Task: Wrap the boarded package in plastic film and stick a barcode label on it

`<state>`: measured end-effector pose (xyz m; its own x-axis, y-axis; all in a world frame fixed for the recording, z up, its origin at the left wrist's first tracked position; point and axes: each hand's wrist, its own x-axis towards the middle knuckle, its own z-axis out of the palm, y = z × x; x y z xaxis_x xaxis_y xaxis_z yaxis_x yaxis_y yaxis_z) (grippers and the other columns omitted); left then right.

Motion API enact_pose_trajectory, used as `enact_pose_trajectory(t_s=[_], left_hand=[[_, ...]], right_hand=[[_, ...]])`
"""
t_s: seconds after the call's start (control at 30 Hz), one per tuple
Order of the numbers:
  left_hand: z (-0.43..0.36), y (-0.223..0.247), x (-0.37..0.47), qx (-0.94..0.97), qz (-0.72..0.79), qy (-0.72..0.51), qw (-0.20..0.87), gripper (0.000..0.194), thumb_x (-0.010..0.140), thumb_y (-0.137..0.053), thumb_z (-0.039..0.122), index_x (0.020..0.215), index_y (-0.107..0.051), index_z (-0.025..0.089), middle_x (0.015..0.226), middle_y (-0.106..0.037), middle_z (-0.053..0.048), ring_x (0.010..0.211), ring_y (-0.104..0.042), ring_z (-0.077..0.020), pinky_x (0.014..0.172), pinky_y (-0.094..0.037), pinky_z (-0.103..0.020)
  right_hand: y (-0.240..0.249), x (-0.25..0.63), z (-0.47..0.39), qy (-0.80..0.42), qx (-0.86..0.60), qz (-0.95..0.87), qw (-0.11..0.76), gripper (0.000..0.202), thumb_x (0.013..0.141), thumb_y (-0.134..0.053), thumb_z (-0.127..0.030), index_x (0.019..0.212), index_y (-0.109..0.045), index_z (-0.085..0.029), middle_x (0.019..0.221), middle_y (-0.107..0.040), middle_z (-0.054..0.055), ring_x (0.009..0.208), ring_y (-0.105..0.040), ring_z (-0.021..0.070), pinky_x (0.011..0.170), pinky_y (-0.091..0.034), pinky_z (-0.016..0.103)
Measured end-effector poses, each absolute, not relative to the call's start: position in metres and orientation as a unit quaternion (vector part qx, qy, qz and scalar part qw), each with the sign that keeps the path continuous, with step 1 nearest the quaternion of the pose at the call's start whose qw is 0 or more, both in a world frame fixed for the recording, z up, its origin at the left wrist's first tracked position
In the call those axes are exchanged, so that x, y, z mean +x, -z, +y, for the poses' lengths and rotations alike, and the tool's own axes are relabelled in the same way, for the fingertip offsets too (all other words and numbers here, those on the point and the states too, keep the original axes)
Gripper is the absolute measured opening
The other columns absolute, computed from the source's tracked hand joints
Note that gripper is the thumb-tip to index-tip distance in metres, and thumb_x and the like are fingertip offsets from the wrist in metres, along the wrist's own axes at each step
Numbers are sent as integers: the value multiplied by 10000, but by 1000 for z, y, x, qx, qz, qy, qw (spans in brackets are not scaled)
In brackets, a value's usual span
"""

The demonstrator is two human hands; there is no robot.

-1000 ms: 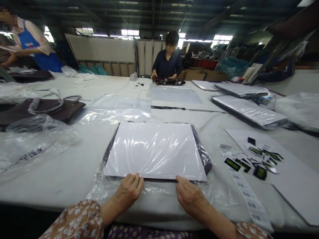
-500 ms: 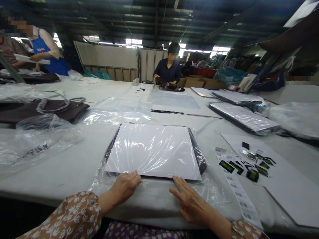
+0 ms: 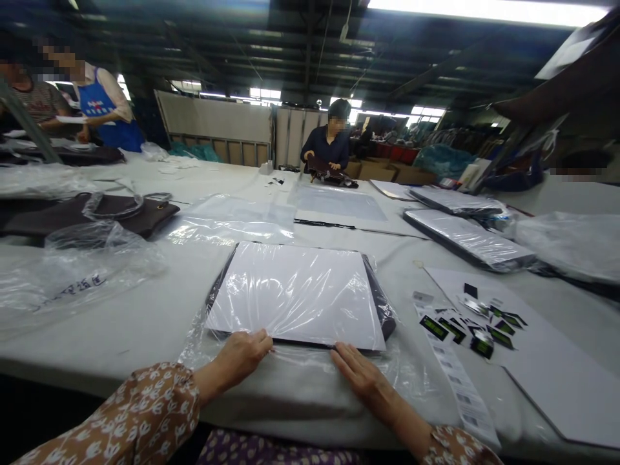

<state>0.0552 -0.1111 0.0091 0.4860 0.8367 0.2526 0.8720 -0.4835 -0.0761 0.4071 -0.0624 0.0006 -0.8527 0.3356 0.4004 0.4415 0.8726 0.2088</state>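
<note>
Left hand: the left hand [image 3: 241, 356] lies palm down with fingers loosely curled, fingertips pressing the near edge of the bagged white sheet [image 3: 298, 294]; it grips nothing.
Right hand: the right hand [image 3: 361, 376] lies flat, fingers stretched and slightly spread, resting on the loose plastic bag mouth [image 3: 310, 371] just before the sheet's near right corner.
Bagged sheet: a white rectangular sheet lying flat on a dark item, probably a folded bag, both inside clear, wrinkled, glossy plastic; it sits mid-table directly ahead of the hands.
Table: a white worktable [image 3: 145, 323] carries everything.
Right of it: a barcode label strip [image 3: 458, 381] and small black-and-green tags [image 3: 477, 323] on a white board [image 3: 557, 368].
Left of it: a crumpled clear bag [image 3: 72, 271] and, behind, a dark handbag [image 3: 121, 213].
Farther: wrapped flat packs [image 3: 469, 239] at right; a person in dark clothing [image 3: 329, 145] at the far end; a person in a blue apron [image 3: 104, 106] at far left.
</note>
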Motion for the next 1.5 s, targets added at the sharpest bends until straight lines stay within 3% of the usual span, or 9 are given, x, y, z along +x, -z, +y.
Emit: enact_pose_trajectory(t_s=[0.17,0.27,0.47,0.57,0.7,1.03,1.2,1.33,1.5], left_hand=[[-112,-4,49,-880,-444,122,118,153,1005,-440,223,944,-575,184,1199,-649,-111,772,-686,-181,598,-476,-267],[-110,-3,43,-892,-414,142,116,174,1005,-417,182,936,-576,186,1281,-629,-112,848,-684,-174,662,-494,-266],[-98,-2,37,-884,-428,181,53,180,998,-445,211,934,-612,187,1000,-724,-55,744,-643,-169,693,-484,-273],[-91,0,35,-861,-461,212,-10,274,1019,-395,298,951,-642,202,801,-695,-23,714,-629,-160,688,-475,-248],[-82,-2,35,-819,-511,239,-106,418,1031,-310,400,870,-646,211,743,-654,7,689,-612,-134,666,-439,-217],[-42,-26,46,-695,-610,201,-322,526,974,-348,497,610,-577,195,552,-630,20,570,-601,-148,644,-396,-250],[-25,-32,50,-658,-625,164,-386,569,916,-395,522,491,-567,185,478,-612,-25,523,-598,-170,630,-415,-272],[-17,-28,50,-614,-619,137,-469,571,868,-404,568,484,-561,175,441,-578,-40,445,-574,-173,511,-417,-258],[-15,-20,51,-564,-616,119,-537,574,799,-419,668,506,-508,181,450,-564,-51,400,-528,-172,409,-355,-244]], right_hand=[[-5,410,-56,121,-182,-955,202,442,932,-375,-1,1323,-549,-113,1264,-644,148,1248,-561,230,1051,-525,407],[-12,408,-54,81,-180,-955,222,404,941,-380,-16,1273,-581,-129,1212,-673,135,1182,-612,222,1030,-545,384],[-17,404,-47,-34,-235,-936,258,253,994,-407,-128,1157,-596,-163,963,-721,72,911,-703,189,853,-608,305],[-13,405,-39,-57,-262,-923,277,261,1020,-361,-182,1100,-606,-144,898,-726,78,803,-711,190,715,-603,284],[-14,405,-28,-89,-321,-902,274,300,1033,-343,-263,997,-623,-162,785,-710,51,677,-695,179,609,-550,273],[-28,389,4,-296,-484,-790,233,386,960,-395,-524,768,-556,-231,643,-688,1,615,-690,181,638,-548,282],[-32,377,17,-379,-575,-702,181,296,886,-444,-505,765,-481,-238,623,-695,15,563,-686,191,527,-551,266],[-44,369,35,-383,-600,-697,93,292,822,-523,-399,593,-527,-217,513,-650,21,451,-626,180,453,-484,248],[-81,393,69,-231,-639,-729,78,408,782,-636,-399,440,-530,-203,488,-614,83,558,-640,224,619,-495,308]])
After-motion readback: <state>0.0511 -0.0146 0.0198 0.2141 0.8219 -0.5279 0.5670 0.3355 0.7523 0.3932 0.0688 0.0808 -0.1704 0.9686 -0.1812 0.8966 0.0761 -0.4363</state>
